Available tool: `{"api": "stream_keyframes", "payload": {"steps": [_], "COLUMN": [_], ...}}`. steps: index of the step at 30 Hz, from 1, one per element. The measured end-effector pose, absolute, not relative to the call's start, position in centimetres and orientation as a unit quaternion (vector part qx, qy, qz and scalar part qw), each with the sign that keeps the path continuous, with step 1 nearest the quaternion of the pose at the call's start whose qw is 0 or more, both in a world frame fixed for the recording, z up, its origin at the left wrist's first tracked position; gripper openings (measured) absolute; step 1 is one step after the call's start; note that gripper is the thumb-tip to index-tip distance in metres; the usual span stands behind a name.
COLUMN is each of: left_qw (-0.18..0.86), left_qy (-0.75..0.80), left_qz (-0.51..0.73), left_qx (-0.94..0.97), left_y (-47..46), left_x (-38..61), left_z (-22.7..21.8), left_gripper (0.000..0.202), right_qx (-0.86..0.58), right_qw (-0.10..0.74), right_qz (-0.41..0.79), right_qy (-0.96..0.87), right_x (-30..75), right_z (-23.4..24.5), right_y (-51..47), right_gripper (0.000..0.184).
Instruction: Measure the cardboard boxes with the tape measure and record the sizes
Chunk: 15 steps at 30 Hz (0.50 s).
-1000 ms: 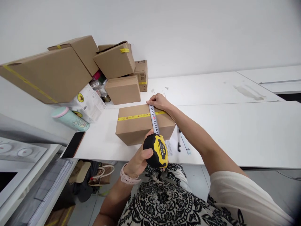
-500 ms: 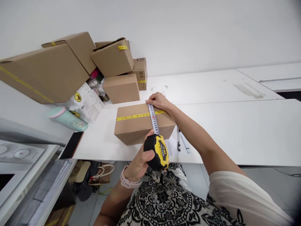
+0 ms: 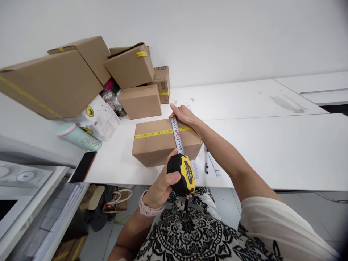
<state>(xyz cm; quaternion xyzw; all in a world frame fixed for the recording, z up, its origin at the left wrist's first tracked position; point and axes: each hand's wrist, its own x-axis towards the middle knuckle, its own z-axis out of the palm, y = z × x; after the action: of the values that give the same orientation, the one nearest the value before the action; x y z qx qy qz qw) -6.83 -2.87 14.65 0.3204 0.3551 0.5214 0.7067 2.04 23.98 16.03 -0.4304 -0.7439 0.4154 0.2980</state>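
A brown cardboard box [image 3: 160,145] with yellow printed tape along its top lies on the white table. My left hand [image 3: 163,181] is wrapped round a black and yellow tape measure [image 3: 182,174], held just in front of the box. The pulled-out metal blade [image 3: 177,137] runs across the box top to its far edge. There, my right hand [image 3: 183,114] has its curled fingers at the blade's end, and its thumb is lifted away from them. The fingertips and the blade's hook are partly hidden.
Several cardboard boxes [image 3: 130,69] are piled at the back left. Near them lie a mint-green bottle [image 3: 78,137] and a white carton [image 3: 104,119]. A black phone-like slab [image 3: 83,166] rests at the left edge. A black pen [image 3: 207,165] and a printed sheet [image 3: 195,170] lie right of the box.
My right thumb has lifted off the blade's end and points up and away. The left hand, the tape measure and the box have hardly moved.
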Motion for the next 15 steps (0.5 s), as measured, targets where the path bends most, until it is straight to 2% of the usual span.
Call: {"api": "stream_keyframes", "payload": {"steps": [7, 12, 15], "left_qw": [0.686, 0.676, 0.648], "left_qy": [0.353, 0.322, 0.328], "left_qz": [0.53, 0.537, 0.533], "left_qx": [0.351, 0.388, 0.434], "left_y": [-3.4, -4.5, -4.6], "left_x": [-7.1, -8.1, -8.5], "left_z": [14.5, 14.5, 14.5], "left_gripper": [0.079, 0.096, 0.102], "right_qx": [-0.388, -0.316, -0.269], "right_qw": [0.398, 0.438, 0.418], "right_qz": [0.446, 0.415, 0.38], "right_qy": [-0.701, -0.732, -0.78], "right_x": [2.6, 4.9, 6.2], "right_z": [16.6, 17.9, 17.9], "right_y": [22.7, 15.4, 10.0], "right_gripper": [0.076, 0.066, 0.063]}}
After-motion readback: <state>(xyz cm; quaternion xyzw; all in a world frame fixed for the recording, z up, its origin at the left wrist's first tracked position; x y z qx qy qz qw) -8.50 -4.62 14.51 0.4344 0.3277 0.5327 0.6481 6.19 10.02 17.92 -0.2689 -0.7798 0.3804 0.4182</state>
